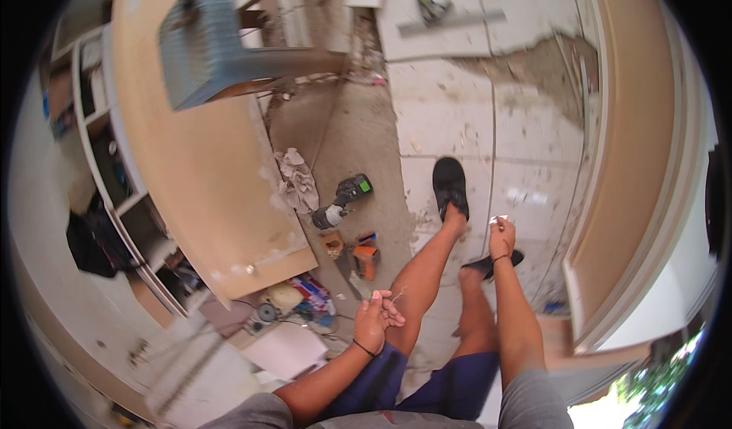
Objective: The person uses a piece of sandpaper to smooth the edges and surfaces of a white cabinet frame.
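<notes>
My left hand [378, 316] is over my left thigh, palm partly upward, with its fingers curled together. A thin pale strand [400, 295] shows at its fingertips; what the fingers hold is too small to make out. Farther right and forward, my right hand [501, 240] pinches a small white piece [498, 219] above the tiles, close to my right shoe. Ahead of my left hand on the floor lie a handsaw with a wooden handle [332, 243] and an orange-handled tool [366, 260]. Beyond them rests a cordless drill [343, 202] with a green-marked battery.
A crumpled cloth [297, 179] lies beside a large tan panel [206, 192] on the left. A blue-grey stool [206, 48] stands at its far end. Broken tiles expose rough ground [553, 74]. A power tool [431, 8] lies far off. A tan cabinet side [637, 139] rises at right.
</notes>
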Available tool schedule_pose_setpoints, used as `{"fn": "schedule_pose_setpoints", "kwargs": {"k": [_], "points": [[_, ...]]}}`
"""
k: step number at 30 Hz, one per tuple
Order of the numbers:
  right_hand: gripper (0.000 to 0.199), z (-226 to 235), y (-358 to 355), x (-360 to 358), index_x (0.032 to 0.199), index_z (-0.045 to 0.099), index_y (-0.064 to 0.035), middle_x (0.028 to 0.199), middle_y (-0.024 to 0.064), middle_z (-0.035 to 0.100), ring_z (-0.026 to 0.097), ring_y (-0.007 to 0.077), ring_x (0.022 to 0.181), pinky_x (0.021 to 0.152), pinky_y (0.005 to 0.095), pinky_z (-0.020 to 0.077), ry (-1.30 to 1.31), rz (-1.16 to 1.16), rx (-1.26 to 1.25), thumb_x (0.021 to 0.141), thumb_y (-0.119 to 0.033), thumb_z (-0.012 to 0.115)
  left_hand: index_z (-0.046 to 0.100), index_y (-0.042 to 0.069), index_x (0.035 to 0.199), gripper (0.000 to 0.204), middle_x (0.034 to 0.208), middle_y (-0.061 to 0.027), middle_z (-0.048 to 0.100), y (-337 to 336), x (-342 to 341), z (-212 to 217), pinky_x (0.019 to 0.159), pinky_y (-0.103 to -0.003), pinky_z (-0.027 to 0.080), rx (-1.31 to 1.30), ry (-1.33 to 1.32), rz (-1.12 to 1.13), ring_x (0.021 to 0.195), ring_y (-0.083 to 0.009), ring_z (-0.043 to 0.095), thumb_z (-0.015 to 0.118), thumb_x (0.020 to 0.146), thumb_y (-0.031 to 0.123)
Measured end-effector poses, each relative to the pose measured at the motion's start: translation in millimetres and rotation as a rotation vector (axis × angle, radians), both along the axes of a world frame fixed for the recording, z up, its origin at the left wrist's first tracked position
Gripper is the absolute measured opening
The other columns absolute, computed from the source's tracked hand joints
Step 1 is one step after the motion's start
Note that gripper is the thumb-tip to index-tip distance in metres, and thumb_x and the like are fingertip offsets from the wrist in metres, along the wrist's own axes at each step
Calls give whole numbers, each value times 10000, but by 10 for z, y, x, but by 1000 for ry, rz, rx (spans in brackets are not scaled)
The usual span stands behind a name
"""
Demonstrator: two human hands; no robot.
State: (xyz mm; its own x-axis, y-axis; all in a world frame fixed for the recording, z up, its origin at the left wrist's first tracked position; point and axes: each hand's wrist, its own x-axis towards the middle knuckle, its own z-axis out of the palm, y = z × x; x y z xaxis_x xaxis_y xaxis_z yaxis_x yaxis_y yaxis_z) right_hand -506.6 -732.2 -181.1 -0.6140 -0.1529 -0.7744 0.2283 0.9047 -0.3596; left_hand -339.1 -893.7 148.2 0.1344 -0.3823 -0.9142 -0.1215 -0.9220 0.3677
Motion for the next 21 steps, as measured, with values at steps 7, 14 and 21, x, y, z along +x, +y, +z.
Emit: {"fn": "schedule_pose_setpoints", "kwargs": {"k": [7,14,21], "points": [[258,1925,-2937,-498,1056,646,-13,1147,108,568,575,217,1007,873,301,469,-174,211,-792,842,-158,635,477,23,1114,373,771,-56,562,38,27,256,582,-302,527,164,76,169,651,-189,631,393,1003,369],[318,3149,-5077,-286,757,452,-50,716,34,492,455,131,667,609,293,421,-320,352,-1061,734,-195,735,474,74,1129,351,809,-53,553,-291,-224,646,621,-337,517,250,175,205,689,-222,624,454,974,387],[476,3164,-4336,-1165,1260,408,-80,1128,95,533,573,172,1003,815,293,472,-511,-81,-1130,820,-33,584,466,74,1128,377,773,-51,557,-677,-515,669,626,-344,491,87,2,347,660,-222,586,451,959,411]]}}
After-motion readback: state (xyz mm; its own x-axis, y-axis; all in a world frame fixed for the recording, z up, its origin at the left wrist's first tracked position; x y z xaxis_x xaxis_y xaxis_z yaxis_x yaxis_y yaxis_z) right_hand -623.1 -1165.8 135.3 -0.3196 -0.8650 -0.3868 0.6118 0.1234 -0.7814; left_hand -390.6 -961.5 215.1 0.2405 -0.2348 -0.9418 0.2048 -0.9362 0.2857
